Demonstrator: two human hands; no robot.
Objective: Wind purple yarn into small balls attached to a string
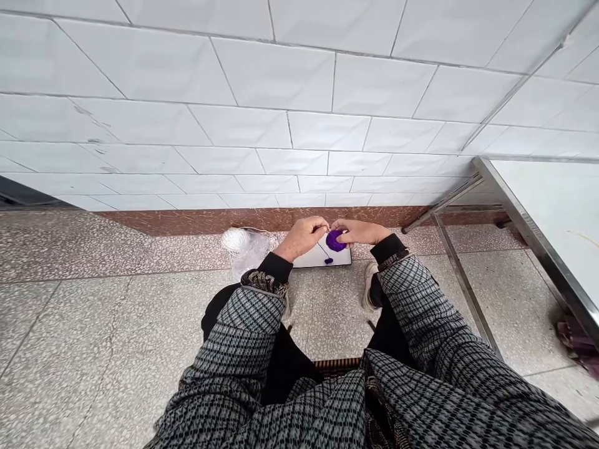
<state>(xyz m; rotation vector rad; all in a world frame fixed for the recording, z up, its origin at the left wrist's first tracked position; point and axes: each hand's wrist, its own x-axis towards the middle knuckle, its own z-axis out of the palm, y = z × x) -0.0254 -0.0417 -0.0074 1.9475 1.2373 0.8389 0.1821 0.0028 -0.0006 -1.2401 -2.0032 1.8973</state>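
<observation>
Holding a purple yarn ball point(336, 241), the right hand point(359, 232) has its thumb and fingers closed around the near and upper side of it. The left hand point(305, 237) is just beside it, thumb and forefinger pinched together close to the top of the ball — what exactly lies between those fingertips is too small to tell. A thin purple strand point(322, 250) slants down from beneath the left hand to a small purple piece point(328, 260), which shows against a white board point(312, 257) with a dark near edge, below both hands. Left of the left hand, a white yarn ball point(235, 241) sits at a clear plastic bag point(255, 246), with loose white strands beside it.

Farther out, the sleeves are checked, with black cuffs at the wrists. A pale shoe point(369, 287) rests on the speckled floor point(154, 330), near the board's right corner. Beyond the hands runs a reddish-brown baseboard point(210, 219) — white wall tiles point(281, 75) rise above it. On the right stands a white-topped table point(552, 199) with a metal frame.
</observation>
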